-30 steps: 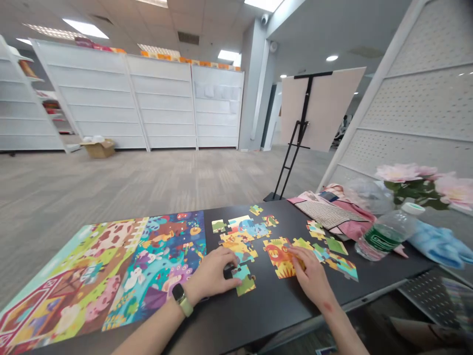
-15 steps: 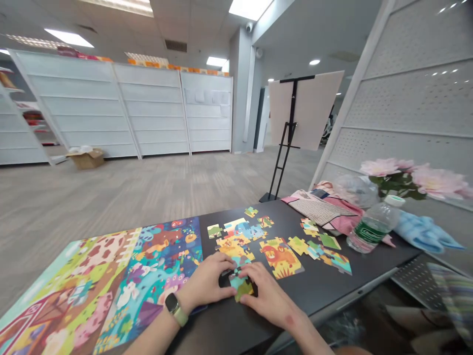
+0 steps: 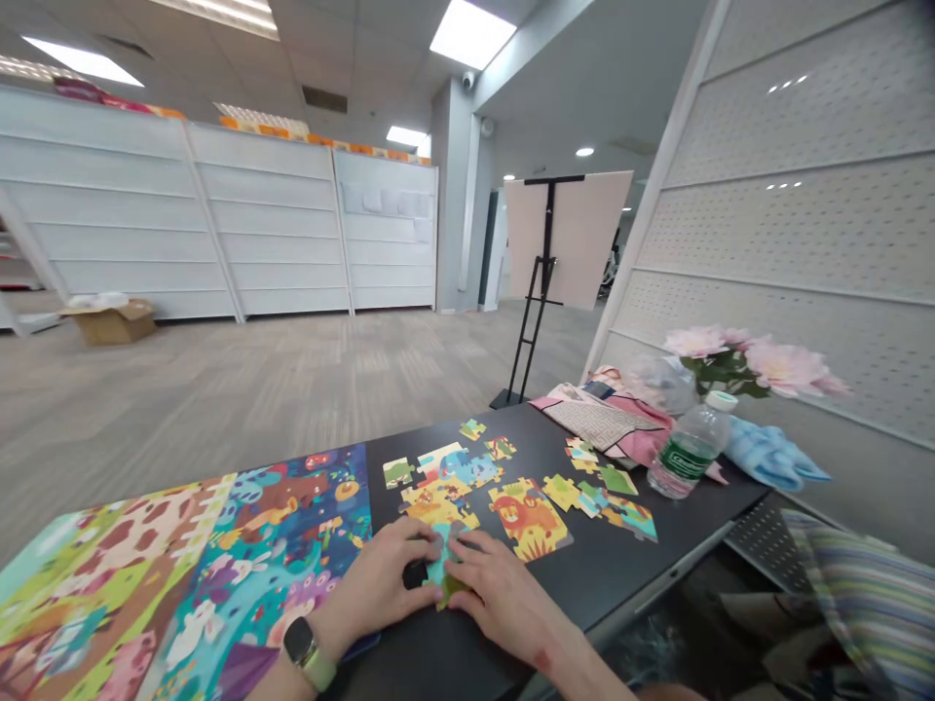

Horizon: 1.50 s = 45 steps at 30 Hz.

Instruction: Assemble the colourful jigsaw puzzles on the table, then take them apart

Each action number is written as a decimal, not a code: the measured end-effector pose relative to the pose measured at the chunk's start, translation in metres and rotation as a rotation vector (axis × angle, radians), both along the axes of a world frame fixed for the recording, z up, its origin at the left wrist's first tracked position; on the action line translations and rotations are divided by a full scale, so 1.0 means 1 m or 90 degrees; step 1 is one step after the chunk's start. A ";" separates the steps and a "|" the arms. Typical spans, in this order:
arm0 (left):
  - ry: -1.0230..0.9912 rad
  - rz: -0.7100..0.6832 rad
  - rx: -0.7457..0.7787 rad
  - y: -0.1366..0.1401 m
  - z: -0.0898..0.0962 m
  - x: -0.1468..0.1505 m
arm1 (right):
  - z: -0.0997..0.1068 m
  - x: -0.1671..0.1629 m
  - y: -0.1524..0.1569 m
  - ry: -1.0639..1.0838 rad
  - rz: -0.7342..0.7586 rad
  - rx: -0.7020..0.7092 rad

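My left hand (image 3: 387, 574), with a watch (image 3: 301, 645) on its wrist, curls its fingers and thumb round the left edge of a small group of teal and green jigsaw puzzle pieces (image 3: 436, 572). From the other side my right hand (image 3: 497, 586) grips the same pieces, fingers on top and thumb at the near green end. My fingers hide much of them. Just beyond lies a joined patch of yellow and blue puzzle pieces (image 3: 453, 470). To the right of it is a joined lion section (image 3: 530, 516).
More puzzle pieces (image 3: 561, 492) lie on the black table (image 3: 438, 657) to the right. Colourful picture sheets (image 3: 278, 545) cover its left side. A water bottle (image 3: 691, 448), pink cloth (image 3: 620, 419), blue cloth (image 3: 774, 453) and pink flowers (image 3: 785, 365) stand at the right end.
The view has swung a little to the right, so everything sits further left. Both hands stay on the teal and green pieces, the right fingers now lying further over them.
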<state>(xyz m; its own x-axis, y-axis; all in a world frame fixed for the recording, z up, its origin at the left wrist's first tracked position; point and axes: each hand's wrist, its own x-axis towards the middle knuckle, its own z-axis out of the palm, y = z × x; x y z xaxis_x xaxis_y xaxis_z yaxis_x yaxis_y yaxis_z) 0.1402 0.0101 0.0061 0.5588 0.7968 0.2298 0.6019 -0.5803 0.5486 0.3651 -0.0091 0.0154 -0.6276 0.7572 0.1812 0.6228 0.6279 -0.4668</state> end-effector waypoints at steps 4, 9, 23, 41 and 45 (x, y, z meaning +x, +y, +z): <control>0.063 -0.006 0.023 -0.001 0.000 0.002 | 0.008 0.004 -0.003 -0.026 0.033 0.012; 0.074 0.023 0.028 0.000 0.000 0.005 | 0.027 0.077 0.041 -0.079 -0.234 0.026; 0.095 0.077 0.025 -0.003 0.011 0.000 | 0.018 0.136 0.094 0.053 -0.259 -0.112; 0.161 -0.034 0.104 -0.022 0.018 0.095 | -0.015 0.129 0.048 -0.124 -0.139 -0.014; 0.201 -0.030 0.116 -0.013 0.019 0.109 | -0.022 0.127 0.043 -0.126 -0.193 0.023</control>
